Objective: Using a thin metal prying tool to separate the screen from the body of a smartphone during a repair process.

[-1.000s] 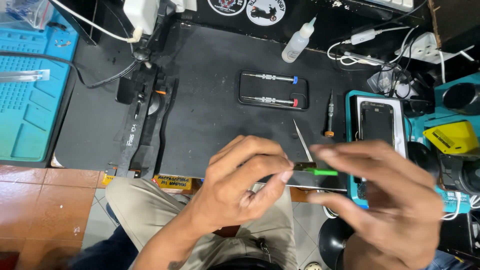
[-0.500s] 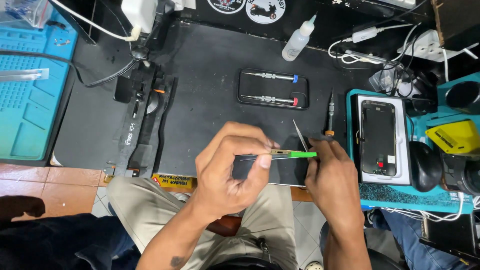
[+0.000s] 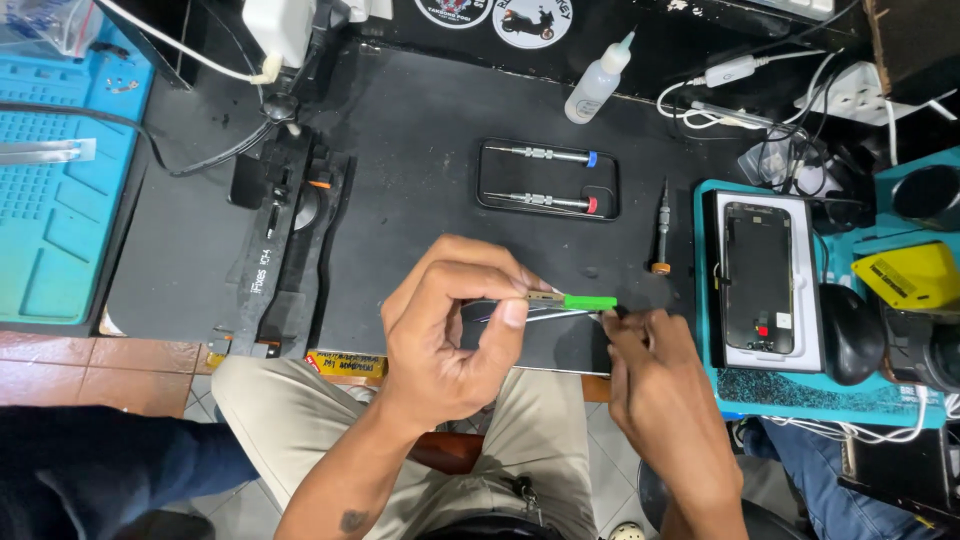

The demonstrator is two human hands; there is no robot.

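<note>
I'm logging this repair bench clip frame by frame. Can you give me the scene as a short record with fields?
left hand: left hand pinches a thin metal tool with a green handle
right hand: right hand rests fingertips at the tool's green end
under the hands: dark flat phone at the edge of the black work mat
nearby: black tray with two screwdrivers; clear squeeze bottle

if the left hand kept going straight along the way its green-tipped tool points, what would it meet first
Probably the right hand: the left hand holds the green-tipped tool pointing right, its tip beside the right hand's fingertips. Depth is unclear, so it might pass just above them.
</note>
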